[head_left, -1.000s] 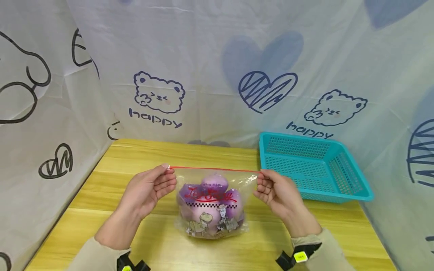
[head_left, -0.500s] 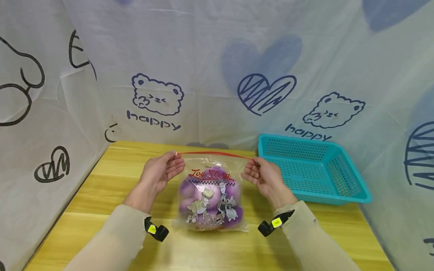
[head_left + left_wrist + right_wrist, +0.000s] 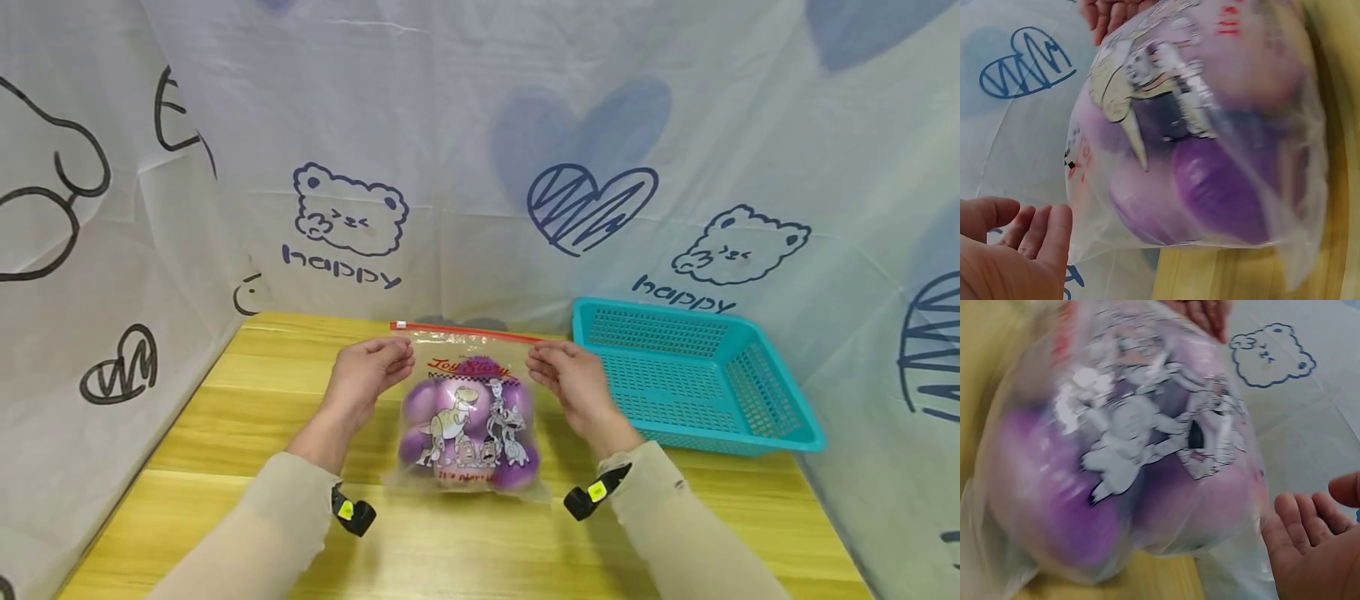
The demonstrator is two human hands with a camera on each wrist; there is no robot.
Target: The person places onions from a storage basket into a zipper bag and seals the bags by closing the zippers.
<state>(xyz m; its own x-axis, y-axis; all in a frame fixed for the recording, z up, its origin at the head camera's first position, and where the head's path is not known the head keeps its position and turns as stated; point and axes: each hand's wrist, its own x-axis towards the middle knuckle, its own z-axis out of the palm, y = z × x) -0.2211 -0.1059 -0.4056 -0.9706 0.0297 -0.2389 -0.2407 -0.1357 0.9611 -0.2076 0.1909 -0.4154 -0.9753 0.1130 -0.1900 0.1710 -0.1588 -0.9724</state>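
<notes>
A clear zip bag [image 3: 459,421] printed with cartoon figures and red lettering lies over the table in the head view, its red zip strip [image 3: 468,332] toward the back. Several purple and lilac balls [image 3: 1222,181] fill it. A pale slider [image 3: 401,326] sits at the strip's left end. My left hand [image 3: 369,375] is at the bag's upper left side, just below the strip. My right hand [image 3: 573,379] is at the upper right side, fingertips right at the edge. In the right wrist view, thumb and fingers [image 3: 1297,522] stand apart; the bag looks blurred there.
A teal perforated plastic basket [image 3: 697,375] stands at the back right of the yellow wood-grain table [image 3: 247,400], close to my right hand. White cloth [image 3: 465,150] with bear and heart drawings hangs behind the table and at both sides.
The bag has moved backward and tipped flatter, its printed side facing up. Both hands have shifted off the zip strip's ends to the bag's sides, leaving the slider in sight.
</notes>
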